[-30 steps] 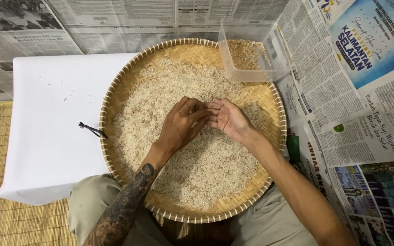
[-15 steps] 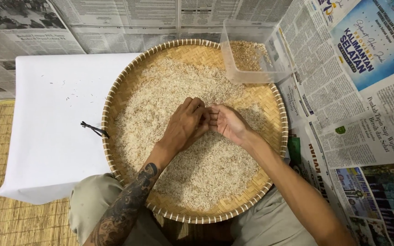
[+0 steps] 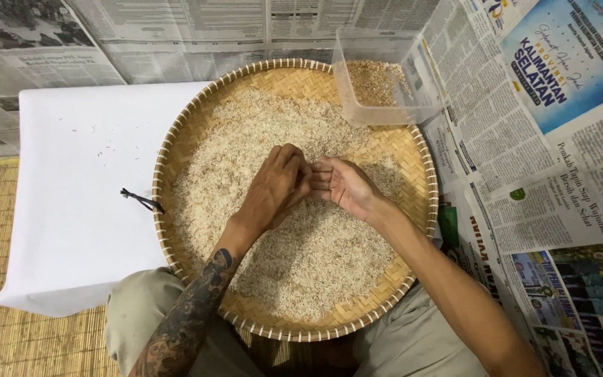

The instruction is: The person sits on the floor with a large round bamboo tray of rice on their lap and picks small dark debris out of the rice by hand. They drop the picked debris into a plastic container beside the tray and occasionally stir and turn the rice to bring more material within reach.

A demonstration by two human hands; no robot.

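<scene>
The two hands have drawn closer over the last second: the left hand point(image 3: 273, 185) has slid toward the right hand point(image 3: 343, 185) until their fingertips meet over the middle of the rice point(image 3: 294, 272), so the picking has narrowed to one small spot. The left hand lies knuckles up with fingers curled, the right hand is half cupped with fingers bent in — whether either pinches a grain I cannot tell. The rice spreads all around and under both hands, filling the round woven tray point(image 3: 176, 146), which rests across the person's lap. Beyond the right hand, touching the tray's far rim, stands a clear plastic tub point(image 3: 385, 84) with a little rice in it. Out past the left hand lies a white cloth point(image 3: 78, 188) with a small black tie point(image 3: 141, 200) at the tray's edge. Newspaper point(image 3: 511, 160) covers the floor beyond both hands and past the right one — grey columns, one blue panel with white lettering, a green square near the right forearm.
</scene>
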